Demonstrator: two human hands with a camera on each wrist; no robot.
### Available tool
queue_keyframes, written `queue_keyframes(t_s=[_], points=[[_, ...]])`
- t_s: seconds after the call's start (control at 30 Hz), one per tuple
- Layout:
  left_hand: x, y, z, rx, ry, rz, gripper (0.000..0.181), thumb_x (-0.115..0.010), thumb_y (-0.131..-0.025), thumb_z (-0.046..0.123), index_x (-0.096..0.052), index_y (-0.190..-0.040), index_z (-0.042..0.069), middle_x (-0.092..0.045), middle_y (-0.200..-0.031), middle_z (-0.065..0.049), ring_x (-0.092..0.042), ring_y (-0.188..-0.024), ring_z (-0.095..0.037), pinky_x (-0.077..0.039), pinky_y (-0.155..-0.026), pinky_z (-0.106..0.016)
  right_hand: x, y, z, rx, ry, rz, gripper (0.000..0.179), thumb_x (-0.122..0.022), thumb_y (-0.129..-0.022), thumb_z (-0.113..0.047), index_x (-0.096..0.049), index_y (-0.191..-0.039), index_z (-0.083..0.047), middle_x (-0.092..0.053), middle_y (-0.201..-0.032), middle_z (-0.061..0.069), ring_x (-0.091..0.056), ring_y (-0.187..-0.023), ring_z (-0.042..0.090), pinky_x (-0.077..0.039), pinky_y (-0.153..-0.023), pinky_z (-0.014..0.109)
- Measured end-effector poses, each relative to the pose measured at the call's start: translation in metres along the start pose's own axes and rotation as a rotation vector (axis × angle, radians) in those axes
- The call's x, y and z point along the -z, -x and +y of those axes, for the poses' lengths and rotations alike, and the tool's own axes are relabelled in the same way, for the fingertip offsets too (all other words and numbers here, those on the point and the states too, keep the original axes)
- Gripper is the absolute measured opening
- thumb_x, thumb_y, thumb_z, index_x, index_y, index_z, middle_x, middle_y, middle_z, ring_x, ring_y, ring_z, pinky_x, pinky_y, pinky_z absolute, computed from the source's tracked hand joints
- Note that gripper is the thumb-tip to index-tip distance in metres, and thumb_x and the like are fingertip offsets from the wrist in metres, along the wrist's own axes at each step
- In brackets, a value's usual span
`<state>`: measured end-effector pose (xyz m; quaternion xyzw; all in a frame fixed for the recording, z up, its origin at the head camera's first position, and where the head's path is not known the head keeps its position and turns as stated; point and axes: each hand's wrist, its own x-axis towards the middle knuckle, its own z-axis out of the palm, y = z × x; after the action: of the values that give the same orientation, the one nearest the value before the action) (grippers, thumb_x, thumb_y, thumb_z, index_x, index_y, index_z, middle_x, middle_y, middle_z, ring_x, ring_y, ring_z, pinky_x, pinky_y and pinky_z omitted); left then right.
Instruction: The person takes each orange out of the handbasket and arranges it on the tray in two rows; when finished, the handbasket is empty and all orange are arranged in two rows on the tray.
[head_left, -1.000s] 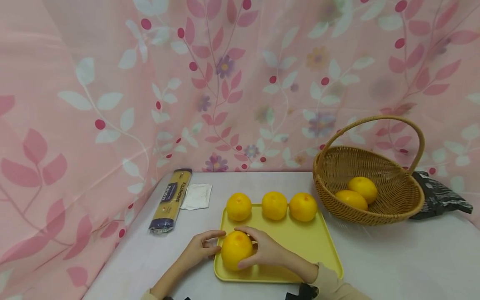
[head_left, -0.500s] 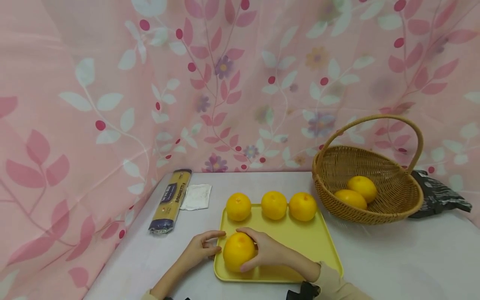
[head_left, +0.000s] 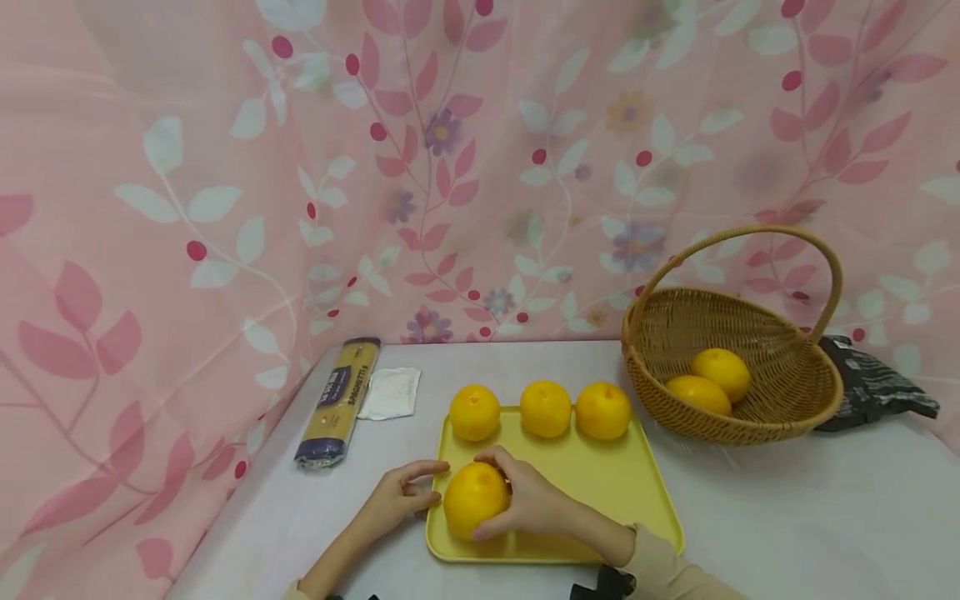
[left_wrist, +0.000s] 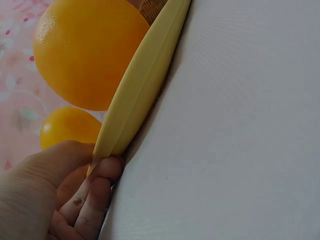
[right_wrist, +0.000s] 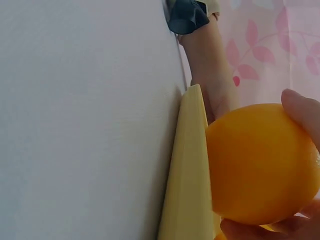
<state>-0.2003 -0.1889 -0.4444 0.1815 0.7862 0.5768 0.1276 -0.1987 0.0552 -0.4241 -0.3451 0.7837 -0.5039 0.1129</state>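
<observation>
Right at the near edge, a beige sleeve (head_left: 678, 575) and a dark wrist strap (head_left: 603, 583) run off the bottom of the head view, cut short. And here's the right hand (head_left: 534, 498), curved round the large orange fruit (head_left: 474, 502), thumb low on the near side, fingers over the far side, spread just as wide as the fruit demands! The fruit sits over the near-left part of the yellow tray (head_left: 592, 487); its underside is hidden by the tray's rim in the right wrist view, so whether it touches down, I can't tell. That same view crops the hand at the frame's edge, and several fingertips are lost behind the fruit.

Over to the left hand (head_left: 399, 498): thumb above, fingers tucked below, pinching the tray's left rim, nicely clear from the left wrist. The lower fingers bunch into shadow.

Farther up, three more fruits (head_left: 546, 409) line the tray's far edge, covering stretches of its rim. Out left, a spaghetti packet (head_left: 341, 402) lies beside a white square packet (head_left: 390, 392). Far right, a wicker basket (head_left: 783, 367) cradles two fruits (head_left: 721, 374), its wall partly covering a black bag (head_left: 873, 387). Behind it all, a pink floral curtain (head_left: 450, 192).
</observation>
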Motion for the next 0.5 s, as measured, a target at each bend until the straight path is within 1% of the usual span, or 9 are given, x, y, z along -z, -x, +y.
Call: queue_keyframes(t_s=[0.07, 0.13, 0.2, 0.37, 0.5], points=[[0.0, 0.001, 0.006, 0.004, -0.013, 0.001, 0.041, -0.06, -0.083, -0.001, -0.048, -0.121, -0.01, -0.052, -0.116, -0.024, -0.053, -0.056, -0.013, -0.046, -0.053, -0.021, 0.001, 0.0, -0.001, 0.021, 0.033, 0.01, 0.074, -0.078, -0.067, -0.034, -0.042, -0.125, -0.006, -0.049, -0.114, -0.006, -0.048, -0.099, 0.011, -0.041, -0.086, 0.03], [0.0, 0.001, 0.007, 0.006, -0.02, 0.001, 0.04, -0.06, -0.083, 0.0, -0.048, -0.121, -0.009, -0.052, -0.117, -0.024, -0.052, -0.055, -0.013, -0.046, -0.053, -0.021, 0.002, 0.0, -0.001, 0.029, 0.051, 0.001, 0.074, -0.076, -0.068, -0.036, -0.043, -0.128, -0.008, -0.048, -0.116, -0.007, -0.047, -0.1, 0.01, -0.04, -0.087, 0.031], [0.001, 0.0, 0.003, 0.01, -0.011, 0.002, 0.041, -0.06, -0.083, 0.0, -0.048, -0.121, -0.009, -0.052, -0.117, -0.023, -0.051, -0.054, -0.013, -0.046, -0.053, -0.021, 0.002, 0.0, -0.001, 0.024, 0.039, -0.025, 0.075, -0.075, -0.07, -0.036, -0.041, -0.131, -0.008, -0.046, -0.12, -0.006, -0.045, -0.103, 0.01, -0.039, -0.089, 0.03], [0.002, -0.004, -0.013, 0.019, 0.0, 0.007, 0.043, -0.063, -0.083, 0.007, -0.05, -0.122, -0.004, -0.054, -0.117, -0.018, -0.053, -0.055, -0.013, -0.047, -0.055, -0.022, 0.002, -0.001, 0.002, -0.016, -0.049, -0.088, 0.074, -0.073, -0.074, -0.031, -0.037, -0.133, -0.003, -0.046, -0.122, -0.005, -0.046, -0.105, 0.012, -0.04, -0.087, 0.027], [0.003, -0.005, -0.018, 0.014, -0.009, 0.013, 0.044, -0.065, -0.082, 0.012, -0.051, -0.122, -0.002, -0.055, -0.117, -0.016, -0.054, -0.056, -0.014, -0.048, -0.056, -0.023, 0.001, -0.001, 0.003, -0.03, -0.079, -0.112, 0.072, -0.072, -0.075, -0.029, -0.037, -0.132, -0.002, -0.047, -0.121, -0.005, -0.046, -0.106, 0.012, -0.041, -0.085, 0.027]])
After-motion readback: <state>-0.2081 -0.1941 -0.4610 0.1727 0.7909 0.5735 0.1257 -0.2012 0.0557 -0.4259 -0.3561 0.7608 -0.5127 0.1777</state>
